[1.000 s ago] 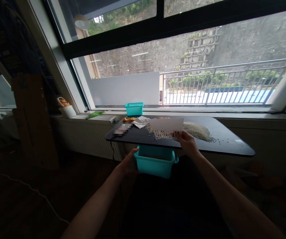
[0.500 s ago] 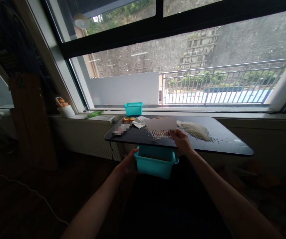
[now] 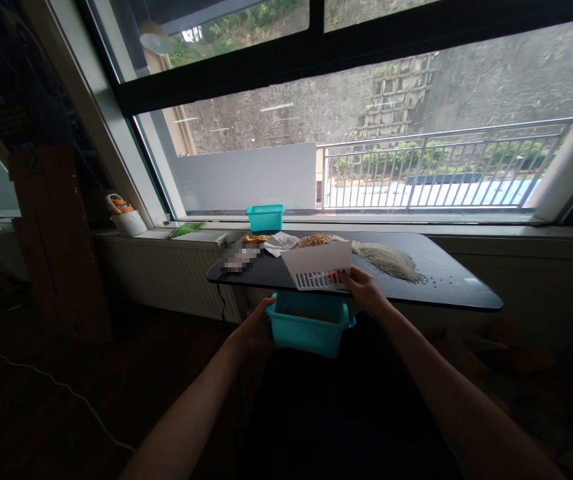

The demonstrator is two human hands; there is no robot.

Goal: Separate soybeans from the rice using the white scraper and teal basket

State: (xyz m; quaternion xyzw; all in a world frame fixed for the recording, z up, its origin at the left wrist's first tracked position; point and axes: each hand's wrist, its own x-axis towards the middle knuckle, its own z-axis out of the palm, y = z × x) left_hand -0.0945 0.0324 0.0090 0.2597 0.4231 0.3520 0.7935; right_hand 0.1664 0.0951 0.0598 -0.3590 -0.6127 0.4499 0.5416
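Observation:
My left hand (image 3: 255, 327) is closed on the left end of a teal plastic bin (image 3: 306, 339), held just below the table's near edge. Some brownish stuff shows inside the bin, too dark to make out. In my right hand (image 3: 365, 291) is a white flat scoop with a row of slots (image 3: 316, 261), gripped at its lower right corner. Its slotted edge is at the table's near edge, above the bin. Behind the scoop lies a heap of tan pellets (image 3: 314, 240), partly hidden by it. A pale grey-green granule pile (image 3: 389, 261) spreads to the right.
The dark table (image 3: 451, 280) stands against the window sill. Crumpled white paper (image 3: 280, 244), an orange-yellow item (image 3: 255, 239) and a blurred-out patch lie at its left. Another teal bin (image 3: 265, 218) is behind them. A radiator (image 3: 181, 273) is at the left.
My right hand has brought the scoop down and closer to the table's near edge, uncovering more of the tan heap. The left hand and its bin hardly differ.

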